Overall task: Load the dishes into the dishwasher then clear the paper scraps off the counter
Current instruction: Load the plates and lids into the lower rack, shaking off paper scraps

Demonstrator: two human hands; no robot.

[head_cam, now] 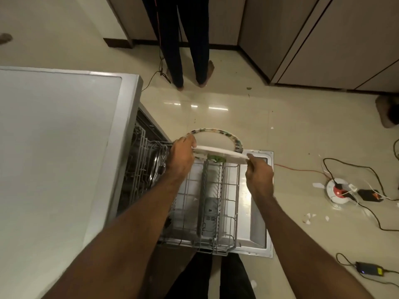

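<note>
Both forearms, left point(129, 223) and right point(302, 234), reach forward from the bottom edge, over the person's dark trousers point(194, 277).

The left hand point(181, 157) is clamped on the left edge of a white plate point(220, 153), fingers curled over the edge, the topmost ones touching a second plate behind it. The right hand point(259, 175) pinches the white plate's right edge between thumb and fingers. The white plate is seen almost edge-on and lies roughly level above the far end of the rack point(218, 248).

The rimmed plate point(216, 138), with a mottled coloured border, stands tilted just behind the white plate. Its lower part is hidden, so whether it sits in the rack cannot be told. A green patch point(216, 158) shows under the white plate; what it is cannot be told.

The wire rack is pulled out over the lowered door point(259, 223) of the dishwasher point(64, 147), whose pale top fills the left of the view. An inner rack point(140, 165) shows in the opening.

On the tiled floor point(280, 126) to the right lie white scraps point(308, 217), a round cable reel point(336, 190) with leads plugged in, and a black adapter point(369, 269). Beyond the door stand another person's legs point(187, 50), barefoot, in front of cabinets point(323, 39).
</note>
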